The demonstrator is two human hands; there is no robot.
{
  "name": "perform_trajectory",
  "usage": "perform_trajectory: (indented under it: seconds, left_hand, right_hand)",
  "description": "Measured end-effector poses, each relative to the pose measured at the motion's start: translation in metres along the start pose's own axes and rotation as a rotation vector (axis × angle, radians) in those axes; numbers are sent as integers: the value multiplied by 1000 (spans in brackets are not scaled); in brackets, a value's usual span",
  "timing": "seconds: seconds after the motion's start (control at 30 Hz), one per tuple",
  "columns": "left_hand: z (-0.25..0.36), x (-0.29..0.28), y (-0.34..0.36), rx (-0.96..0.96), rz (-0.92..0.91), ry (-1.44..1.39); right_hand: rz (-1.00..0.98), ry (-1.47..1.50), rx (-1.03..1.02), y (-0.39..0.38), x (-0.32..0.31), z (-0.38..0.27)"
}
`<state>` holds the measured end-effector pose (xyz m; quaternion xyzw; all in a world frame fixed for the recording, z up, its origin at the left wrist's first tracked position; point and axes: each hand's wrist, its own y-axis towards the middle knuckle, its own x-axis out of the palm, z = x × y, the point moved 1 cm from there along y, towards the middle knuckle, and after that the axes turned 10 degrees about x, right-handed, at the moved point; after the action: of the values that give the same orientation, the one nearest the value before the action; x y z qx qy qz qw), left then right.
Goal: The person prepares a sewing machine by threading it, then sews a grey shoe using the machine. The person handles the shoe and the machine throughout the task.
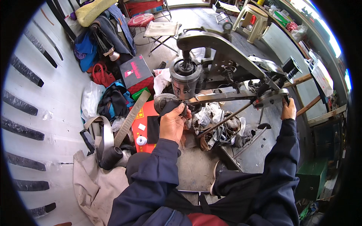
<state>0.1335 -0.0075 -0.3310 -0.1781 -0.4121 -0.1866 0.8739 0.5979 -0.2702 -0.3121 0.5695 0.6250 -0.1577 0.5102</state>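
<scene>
A black hand-cranked shoe-stitching machine (211, 39) stands in front of me, its long narrow arm reaching left. At the tip of that arm is a dark shoe (164, 101), just below the machine's round metal head. My left hand (174, 122) is closed on the near side of the shoe, fingers partly hidden behind it. On the right, my right hand (289, 110) is wrapped round the handle at the rim of the machine's handwheel (269, 98). A spool of black thread (291, 67) sits on top of the machine at the right.
To the left lie a red box (149, 109) with a white thread roll (141, 140), webbing straps (130, 118) and a heap of bags (117, 98). Plastic-wrapped scraps (218, 120) fill a container under the arm. Folding stools (162, 30) and a plastic stool (250, 22) stand farther back.
</scene>
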Motion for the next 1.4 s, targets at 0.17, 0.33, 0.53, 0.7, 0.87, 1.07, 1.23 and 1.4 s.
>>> perform_trajectory:
  seconds: [0.17, 0.33, 0.53, 0.7, 0.87, 1.07, 1.23, 1.4]
  left_hand:
    - [2, 3, 0, -17, 29, -3]
    - [1, 1, 2, -9, 14, 12]
    - [2, -3, 2, -20, -14, 2]
    - [1, -5, 4, -17, -40, -5]
    - [0, -11, 7, -26, -69, 26]
    - [0, -10, 6, -20, -40, 21]
    - [1, -5, 5, -14, -13, 28]
    - [2, -3, 3, -16, 24, 37]
  right_hand:
    - [-94, -179, 227, -11, 35, 17]
    - [-459, -346, 179, -74, 71, -20]
    - [-611, -397, 118, -90, 29, -65]
    - [-488, -252, 78, -86, -32, -89]
    - [-721, 449, 146, -129, -68, -131]
    - [-929, 774, 122, -158, -60, -180]
    - [-1012, 970, 264, -161, -55, -198]
    - [-979, 1103, 331, -160, -53, -206]
